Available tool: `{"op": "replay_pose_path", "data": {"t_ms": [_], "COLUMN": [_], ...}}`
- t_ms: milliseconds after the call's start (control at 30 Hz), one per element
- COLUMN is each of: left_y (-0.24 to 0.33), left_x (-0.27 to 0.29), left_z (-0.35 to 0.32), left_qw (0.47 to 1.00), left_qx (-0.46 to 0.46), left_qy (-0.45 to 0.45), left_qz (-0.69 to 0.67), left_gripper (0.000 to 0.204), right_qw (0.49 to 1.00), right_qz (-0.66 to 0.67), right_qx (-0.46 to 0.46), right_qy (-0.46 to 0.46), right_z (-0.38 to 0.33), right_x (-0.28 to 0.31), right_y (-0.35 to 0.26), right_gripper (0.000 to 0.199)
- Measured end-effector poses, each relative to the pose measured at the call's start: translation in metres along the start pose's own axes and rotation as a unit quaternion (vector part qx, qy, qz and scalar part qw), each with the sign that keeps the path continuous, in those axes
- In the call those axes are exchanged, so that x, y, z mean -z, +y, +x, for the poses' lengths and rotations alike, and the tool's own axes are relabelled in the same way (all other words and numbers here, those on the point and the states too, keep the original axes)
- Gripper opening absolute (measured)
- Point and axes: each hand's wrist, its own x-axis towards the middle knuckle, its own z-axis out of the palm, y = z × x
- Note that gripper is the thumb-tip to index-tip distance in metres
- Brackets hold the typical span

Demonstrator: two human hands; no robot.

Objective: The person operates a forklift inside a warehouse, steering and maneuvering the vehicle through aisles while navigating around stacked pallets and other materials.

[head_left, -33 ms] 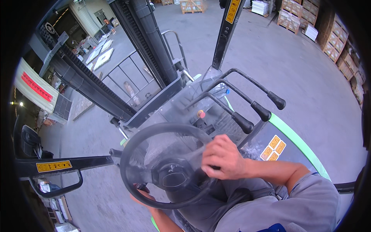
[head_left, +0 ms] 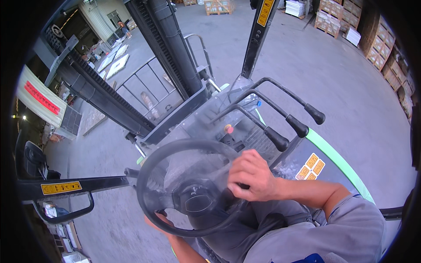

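A black steering wheel (head_left: 144, 171) with a dark central hub (head_left: 198, 202) fills the middle of the view. On its right side my right hand (head_left: 251, 177) is closed around the rim, knuckles up, a bit of black showing between the curled fingers. My left hand (head_left: 158, 224) is at the lower left of the wheel, partly covered by the rim. It appears closed there, next to a small dark knob (head_left: 162, 213); most of its fingers are hidden. Ahead of my right hand, three black-handled levers stick out, the nearest grip (head_left: 276, 139) closest to it.
Twin dark mast columns (head_left: 169, 52) rise in front, with a railing (head_left: 144, 83) between them. A red button (head_left: 228, 129) sits on the dashboard. At left is a black bar with a mirror-like loop (head_left: 92, 204). Boxed pallets (head_left: 329, 22) line the far right; a person (head_left: 124, 29) stands far left.
Both hands have shifted very slightly: my left hand up and left along the rim, my right hand a touch upward. The wheel's hub looks turned a little. The surroundings look the same.
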Motion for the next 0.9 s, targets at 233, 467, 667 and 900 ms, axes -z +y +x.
{"op": "replay_pose_path", "data": {"t_ms": [233, 467, 667, 900], "left_y": [0.005, 0.022, 0.003, -0.004], "left_x": [0.003, -0.006, -0.002, 0.000], "left_z": [0.037, 0.039, 0.052, 0.057], "left_qw": [0.998, 0.994, 0.999, 0.996], "left_qx": [0.044, 0.089, -0.004, -0.073], "left_qy": [-0.028, 0.001, -0.032, -0.041], "left_qz": [0.023, -0.062, -0.030, 0.004], "left_gripper": [0.044, 0.022, 0.021, 0.018], "right_qw": [0.998, 0.990, 0.986, 0.992], "right_qz": [0.012, 0.098, 0.039, -0.018], "right_qx": [-0.053, 0.029, 0.157, 0.050], "right_qy": [-0.040, -0.095, -0.046, 0.118], "right_z": [-0.028, -0.049, 0.074, 0.124], "right_x": [-0.009, -0.098, -0.203, -0.075], "right_y": [-0.029, -0.107, -0.118, -0.005], "right_gripper": [0.016, 0.016, 0.011, 0.012]}}
